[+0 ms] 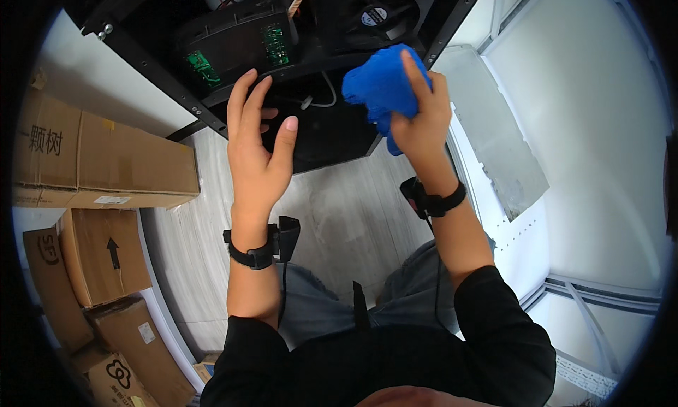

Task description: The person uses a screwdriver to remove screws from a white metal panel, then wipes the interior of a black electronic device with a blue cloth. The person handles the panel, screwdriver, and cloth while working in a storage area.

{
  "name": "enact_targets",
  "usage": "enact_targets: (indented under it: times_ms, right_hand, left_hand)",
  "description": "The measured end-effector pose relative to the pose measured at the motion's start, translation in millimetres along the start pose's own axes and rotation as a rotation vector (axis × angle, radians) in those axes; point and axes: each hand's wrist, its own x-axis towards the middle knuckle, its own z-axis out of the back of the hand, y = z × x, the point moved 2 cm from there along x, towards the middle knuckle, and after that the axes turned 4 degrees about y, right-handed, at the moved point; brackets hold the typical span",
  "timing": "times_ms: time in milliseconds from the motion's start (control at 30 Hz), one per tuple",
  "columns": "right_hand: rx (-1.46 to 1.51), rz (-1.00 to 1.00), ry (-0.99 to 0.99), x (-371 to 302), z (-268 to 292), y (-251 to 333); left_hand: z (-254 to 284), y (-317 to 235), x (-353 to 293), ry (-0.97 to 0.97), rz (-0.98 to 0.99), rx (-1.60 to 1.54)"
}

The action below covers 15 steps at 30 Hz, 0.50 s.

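Note:
My right hand (425, 121) grips a bunched blue cloth (385, 80) in front of a black machine housing (159, 71). Just behind the cloth, a round black fan (373, 18) is set in the housing's upper right. My left hand (260, 142) is held up by the housing's front edge, fingers spread and nothing in it. Beyond its fingertips are green circuit boards (275, 45) on a black mount. A pale cable (326, 99) with a small white part curves between my hands, in front of the dark inside of the housing.
Several cardboard boxes (134, 152) are stacked along the left side. A white wall panel (600, 124) and a grey sheet (494, 131) stand to the right. Below lies a light wood-grain floor (339, 209). Each wrist wears a black strap with a thin cable.

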Motion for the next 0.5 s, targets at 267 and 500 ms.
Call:
enact_targets:
  times_ms: [267, 500]
  right_hand:
    - [0.027, 0.011, -0.049, -2.3, 1.7, -13.7]
    - [0.129, 0.002, -0.011, -8.3, -29.0, 25.3]
  left_hand:
    - [1.1, -5.4, -0.7, 0.044, 0.025, 0.02]
    - [5.3, -5.1, -3.0, 0.059, 0.016, -0.013]
